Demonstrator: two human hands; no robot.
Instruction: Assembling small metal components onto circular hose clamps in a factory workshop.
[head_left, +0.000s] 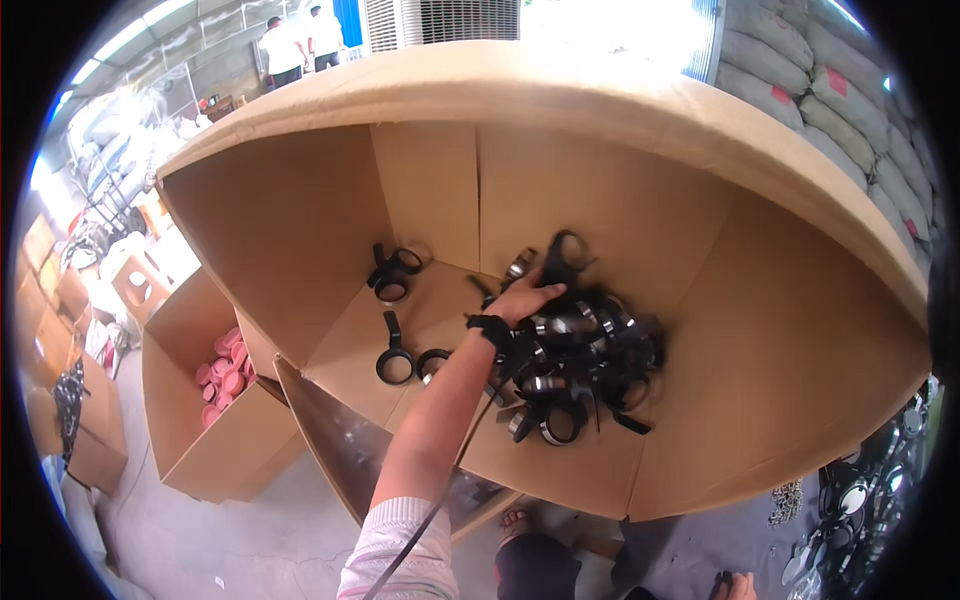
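Your pale sleeve (pixel 400 552) leads to your left hand (pixel 525 300), at a blurred black ring piece (pixel 557 266) by the pile (pixel 598 345) in the carton (pixel 600 170) — I can't tell whether it's pinched, nor how your cropped right hand (pixel 738 587) is set. Handling looks unfinished — loose rings (pixel 392 328) lie left of the pile, more dark pieces (pixel 850 500) outside.

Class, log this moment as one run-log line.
left hand: inside cardboard box, at black ringed parts | right hand: lower picture edge, grip unclear | pink pieces: in smaller box
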